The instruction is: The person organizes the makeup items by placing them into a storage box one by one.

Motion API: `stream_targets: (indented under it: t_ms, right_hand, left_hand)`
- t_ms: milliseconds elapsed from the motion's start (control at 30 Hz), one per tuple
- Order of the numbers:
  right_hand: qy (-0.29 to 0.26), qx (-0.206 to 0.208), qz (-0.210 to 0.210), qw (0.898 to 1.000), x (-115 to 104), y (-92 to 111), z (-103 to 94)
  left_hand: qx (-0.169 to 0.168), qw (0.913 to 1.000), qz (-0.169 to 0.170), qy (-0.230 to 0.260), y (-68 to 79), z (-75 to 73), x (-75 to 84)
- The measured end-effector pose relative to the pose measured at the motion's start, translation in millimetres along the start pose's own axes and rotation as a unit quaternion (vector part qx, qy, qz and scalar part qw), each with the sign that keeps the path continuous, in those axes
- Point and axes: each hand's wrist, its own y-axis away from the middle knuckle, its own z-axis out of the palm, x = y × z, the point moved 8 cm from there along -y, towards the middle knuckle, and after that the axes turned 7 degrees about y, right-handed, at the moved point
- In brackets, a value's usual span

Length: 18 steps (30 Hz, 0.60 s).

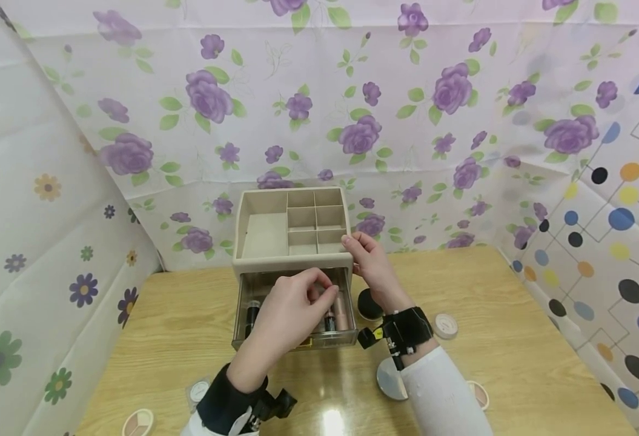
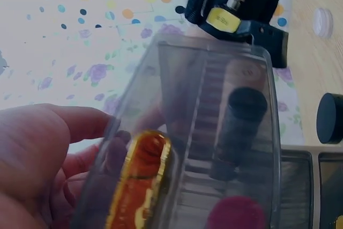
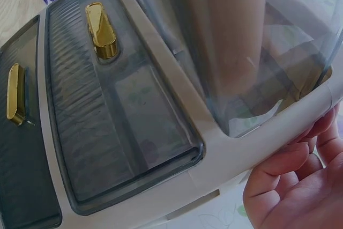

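Note:
A beige makeup organizer (image 1: 292, 261) stands at the back of the table, with open compartments on top. Its clear upper drawer (image 1: 319, 341) is pulled out and has a gold handle (image 2: 140, 181). My left hand (image 1: 289, 309) reaches over this drawer, thumb and fingers bent close together inside it; I cannot tell whether they pinch anything. Within the drawer lie a pinkish tube (image 1: 341, 315), a dark tube (image 1: 329, 322) and a black-bodied tube (image 1: 252, 316). My right hand (image 1: 374, 263) grips the organizer's right side near the top rim, with curled fingers against its wall in the right wrist view.
Lower drawers (image 3: 150, 116) are closed. Right of the organizer lie a black round case (image 1: 369, 304), a white round case (image 1: 446, 326), a silvery disc (image 1: 392, 380) and a round palette (image 1: 479, 395). Another palette (image 1: 138, 422) and a small case (image 1: 198, 390) lie front left. Floral cloth (image 1: 297, 139) hangs behind.

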Motion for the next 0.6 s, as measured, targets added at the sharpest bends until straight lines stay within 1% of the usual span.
stream_targets:
  t_ms: [133,200,400,600]
  right_hand:
    - [0.006,0.002,0.001,1.0,-2,0,0.3]
    - [0.002,0.003,0.003,1.0,-3,0,0.8]
    - [-0.014,0.007,0.009,1.0,-2,0,1.8]
    - [-0.016,0.01,0.014,1.0,-2,1,1.2]
  left_hand:
    - [0.009,0.9989,0.003,0.046,5.7,-5.7,4.2]
    - [0.014,0.9981,0.004,0.061,8.0,-8.2,5.3]
    - [0.023,0.9961,0.005,0.085,15.2,-14.5,1.8]
    - [0.026,0.995,0.004,0.096,27.3,-20.9,-0.1]
